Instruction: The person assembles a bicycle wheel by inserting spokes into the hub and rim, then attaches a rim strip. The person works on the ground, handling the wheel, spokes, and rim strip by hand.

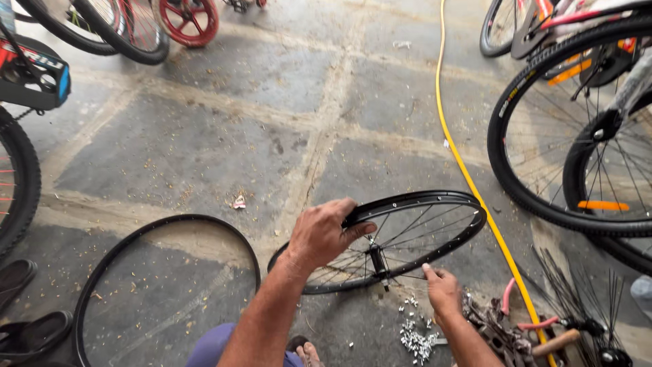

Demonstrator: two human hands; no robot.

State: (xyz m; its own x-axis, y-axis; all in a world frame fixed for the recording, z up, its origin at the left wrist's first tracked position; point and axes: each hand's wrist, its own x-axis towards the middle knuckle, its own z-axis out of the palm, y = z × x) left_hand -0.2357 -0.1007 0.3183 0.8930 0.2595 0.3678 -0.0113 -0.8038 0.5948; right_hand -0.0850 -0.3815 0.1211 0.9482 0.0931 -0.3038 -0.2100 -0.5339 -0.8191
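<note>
Gripping the near rim of a spoked wheel [407, 231] on the floor, the left hand [322, 234] is steadying it while right-hand [443, 292] fingers are pinching a spoke beside scattered nipples [415, 340].

Left hand [322, 234] covers near section of spoked rim [414, 231]; thumb side of its grip hidden. Right hand [443, 291] fingertips at spokes, contact too small to tell. Bare rim hoop [163, 228] cut off at 6 o'clock edge. Bicycle wheel [543, 136] cut at 3 o'clock. Small metal bits [415, 340] too tiny to identify. Tool pile [502, 333] partly cropped.
</note>
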